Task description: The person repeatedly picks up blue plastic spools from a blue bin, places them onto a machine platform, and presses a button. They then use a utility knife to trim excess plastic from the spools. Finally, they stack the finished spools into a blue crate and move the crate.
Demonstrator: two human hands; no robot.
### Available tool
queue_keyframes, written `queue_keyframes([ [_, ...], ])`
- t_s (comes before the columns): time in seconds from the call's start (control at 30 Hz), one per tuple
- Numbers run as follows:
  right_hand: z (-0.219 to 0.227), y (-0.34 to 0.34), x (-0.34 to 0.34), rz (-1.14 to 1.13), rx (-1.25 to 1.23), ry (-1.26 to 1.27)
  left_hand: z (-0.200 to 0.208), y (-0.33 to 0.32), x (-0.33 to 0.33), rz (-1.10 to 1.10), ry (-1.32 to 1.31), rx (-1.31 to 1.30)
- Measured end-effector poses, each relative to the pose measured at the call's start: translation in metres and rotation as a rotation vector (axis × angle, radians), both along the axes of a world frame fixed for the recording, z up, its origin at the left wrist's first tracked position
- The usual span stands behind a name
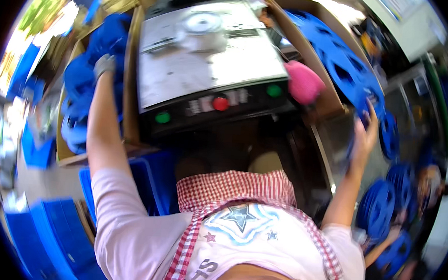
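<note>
My left hand (104, 66), in a light grey glove, reaches into a cardboard box (133, 78) at the left. It touches or hovers over blue plastic parts (79, 82) heaped there; blur hides its fingers. My right hand (366, 132), bare, is at the near end of a row of blue plastic discs with cut-outs (336, 59) in the right cardboard box. Its fingers and thumb close around the edge of a blue disc (365, 110). Between the boxes stands a machine with a pale metal top (161, 79) and a round white fixture (202, 23).
The machine's front panel has a red button (220, 104) and green buttons (163, 118) (274, 90). A pink rounded thing (304, 83) sits at its right corner. Blue bins (59, 232) stand lower left. At the right, more blue discs (376, 211) are stacked near another person's arm (381, 247).
</note>
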State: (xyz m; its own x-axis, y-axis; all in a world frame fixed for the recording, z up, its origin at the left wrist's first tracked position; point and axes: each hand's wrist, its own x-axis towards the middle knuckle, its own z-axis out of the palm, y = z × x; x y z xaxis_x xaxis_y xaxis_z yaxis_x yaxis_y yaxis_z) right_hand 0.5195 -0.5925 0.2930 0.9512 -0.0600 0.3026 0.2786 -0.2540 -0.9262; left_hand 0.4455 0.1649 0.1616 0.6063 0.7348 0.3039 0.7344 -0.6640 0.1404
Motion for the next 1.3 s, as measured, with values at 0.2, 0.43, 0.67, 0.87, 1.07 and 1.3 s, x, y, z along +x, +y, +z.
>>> queue_keyframes([
  [0.2,0.005,-0.016,0.019,-0.162,-0.471,-0.500,0.128,0.008,-0.060,0.206,-0.445,0.239],
  [0.43,0.006,-0.013,-0.004,0.243,-0.067,-0.248,0.232,-0.081,-0.246,-0.311,-1.009,-0.117],
  [0.67,-0.094,0.086,-0.037,1.019,0.963,0.807,0.156,-0.206,-0.191,-0.739,-0.713,-0.451],
  [0.87,-0.116,0.122,-0.098,1.240,0.677,0.995,0.111,-0.311,-0.092,-0.761,-0.769,-0.927],
  [1.07,-0.124,0.093,-0.100,1.065,0.635,0.880,0.086,-0.409,-0.057,-0.753,-0.515,0.311],
  [1.3,-0.104,0.121,-0.101,0.961,0.570,0.570,0.052,-0.488,-0.126,-0.645,-0.430,-0.403],
])
